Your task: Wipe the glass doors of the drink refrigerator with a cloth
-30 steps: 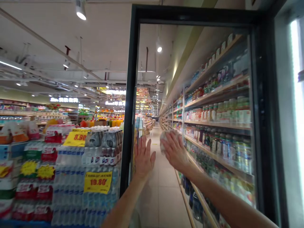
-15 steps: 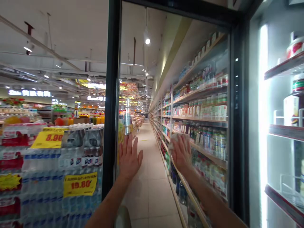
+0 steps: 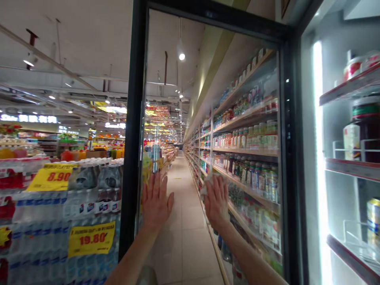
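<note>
Right hand is raised, back to camera, fingers extended, over a pale cloth that lies between it and the glass pane. Only the cloth's left and upper edges show; the rest is hidden behind the hand. Palm side is out of sight, so can't tell whether the fingers grip the cloth or just press it flat. Left hand is up on the pane's left part, open, fingers up, thumb out to the right, no object visible; palm hidden, contact hard to confirm. Both forearms angle up and inward, cut off by the bottom edge. Black door frame surrounds the pane, lower edge out of view. Bottles on shelves appear in the pane, labels too blurred to read. Left: packed water bottles, cropped, below yellow price signs, small print illegible. Right: lit cooler, cut off by the frame edge.
</note>
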{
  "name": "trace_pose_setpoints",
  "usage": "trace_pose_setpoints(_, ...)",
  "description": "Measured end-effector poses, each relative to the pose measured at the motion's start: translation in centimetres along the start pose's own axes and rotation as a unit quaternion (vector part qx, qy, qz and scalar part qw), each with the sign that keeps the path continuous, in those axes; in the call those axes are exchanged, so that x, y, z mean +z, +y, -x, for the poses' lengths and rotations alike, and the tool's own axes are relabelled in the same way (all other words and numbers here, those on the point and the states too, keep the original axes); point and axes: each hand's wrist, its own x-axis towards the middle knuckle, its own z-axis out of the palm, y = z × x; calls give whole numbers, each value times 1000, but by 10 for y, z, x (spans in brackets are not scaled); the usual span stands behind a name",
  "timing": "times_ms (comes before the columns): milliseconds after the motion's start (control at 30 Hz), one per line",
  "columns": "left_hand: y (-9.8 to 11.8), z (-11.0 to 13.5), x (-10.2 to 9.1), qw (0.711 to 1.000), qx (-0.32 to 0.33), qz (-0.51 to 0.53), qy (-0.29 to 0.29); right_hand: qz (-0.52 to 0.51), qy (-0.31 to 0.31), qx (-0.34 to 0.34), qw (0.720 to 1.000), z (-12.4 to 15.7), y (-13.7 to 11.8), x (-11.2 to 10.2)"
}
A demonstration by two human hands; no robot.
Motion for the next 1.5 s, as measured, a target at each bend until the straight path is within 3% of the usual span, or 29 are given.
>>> trace_pose_setpoints(100, -2, 0, -1, 1000, -7, 11, -7, -3, -23, -44, 999, -2, 6, -1)
trace_pose_setpoints(233, 13, -2, -4, 1000, -15, 4, -16, 45, 38, 61, 996, -8, 17, -1)
trace_pose_setpoints(300, 29, -2, -4, 1000, 1, 6, -28, 36, 7, 41, 998, -9, 14, -1)
trace_pose_setpoints(400, 51, 1, -1, 998, 31, 12, -44, 16, -38, -40, 998, -9, 16, -5)
trace_pose_setpoints(500, 59, 4, 1, 999, 32, 6, -33, 38, -2, 3, 999, -8, 38, -13)
trace_pose_setpoints(600, 59, 5, 1, 999, 31, 10, -25, 63, 43, 104, 992, -5, 56, -20)
trace_pose_setpoints(733, 56, 5, 1, 999, 25, 23, -16, 32, -23, 24, 999, 2, 52, -19)
trace_pose_setpoints(800, 55, 5, 2, 999, 31, 26, -11, 32, -26, 12, 999, 3, 54, -18)
trace_pose_setpoints(933, 53, 6, 7, 999, 30, 28, -5, 74, 43, 128, 988, 3, 62, -17)
trace_pose_setpoints(1000, 52, 7, 8, 999, 30, 34, -5, 65, 24, 105, 992, 5, 59, -17)
trace_pose_setpoints(1100, 51, 8, 10, 999, 33, 35, -4, 38, -35, 1, 999, 6, 57, -16)
trace_pose_setpoints(1167, 50, 9, 10, 999, 33, 29, -3, 51, -14, 14, 998, 5, 63, -16)
trace_pose_setpoints(1300, 50, 8, 9, 999, 38, 24, 1, 77, 59, 120, 988, 3, 77, -17)
trace_pose_setpoints(1433, 51, 8, 9, 999, 36, 29, 6, 34, -6, 5, 999, 7, 81, -17)
trace_pose_setpoints(1500, 51, 8, 9, 999, 33, 30, 4, 44, 15, 25, 999, 8, 87, -17)
